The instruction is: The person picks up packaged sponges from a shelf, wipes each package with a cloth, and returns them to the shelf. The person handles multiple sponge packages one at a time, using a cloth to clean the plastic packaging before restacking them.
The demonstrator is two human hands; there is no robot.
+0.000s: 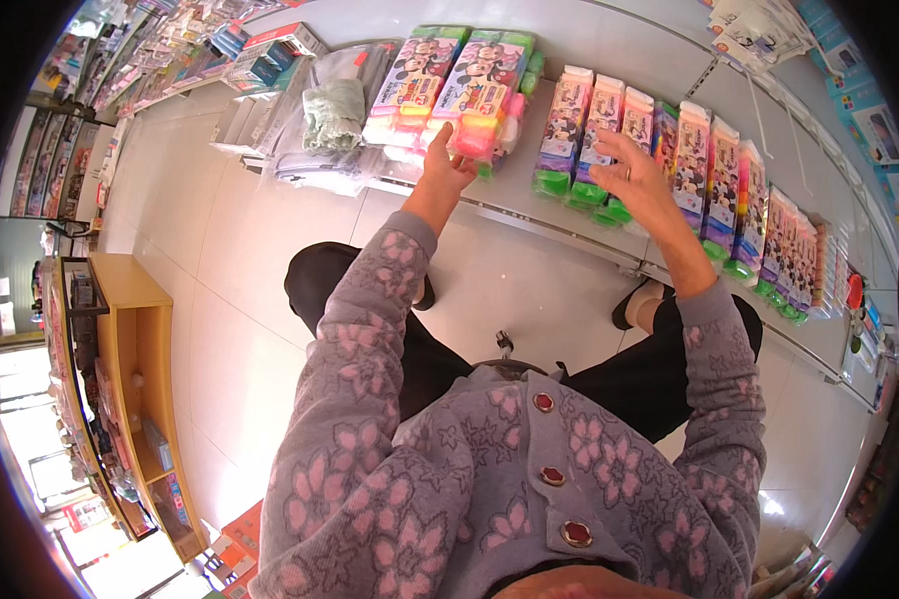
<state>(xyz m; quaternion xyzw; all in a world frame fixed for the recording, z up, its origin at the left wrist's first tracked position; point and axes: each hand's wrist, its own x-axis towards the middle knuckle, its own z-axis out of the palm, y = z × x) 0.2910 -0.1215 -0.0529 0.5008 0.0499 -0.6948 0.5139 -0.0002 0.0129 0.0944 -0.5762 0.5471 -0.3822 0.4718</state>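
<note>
My left hand (449,171) is at the near end of a stack of clear-wrapped packs of coloured modelling clay (479,90), thumb up against the front pack; whether it grips the pack cannot be told. Beside it on the left lies a similar pack (416,82) with a cartoon mouse card. My right hand (629,176) hovers with fingers apart and slightly curled over a row of upright narrow packs (603,135), also with cartoon cards. I see nothing held in it. A folded green cloth (333,114) rests on plastic-wrapped grey items (322,165) left of the stacks.
The packs stand on a long grey shelf (509,217) with a raised front edge. Metal hooks (757,112) jut out at upper right. Small boxes (262,67) sit at the shelf's left. A wooden shelf unit (131,299) stands on the left, and my knees are below the shelf.
</note>
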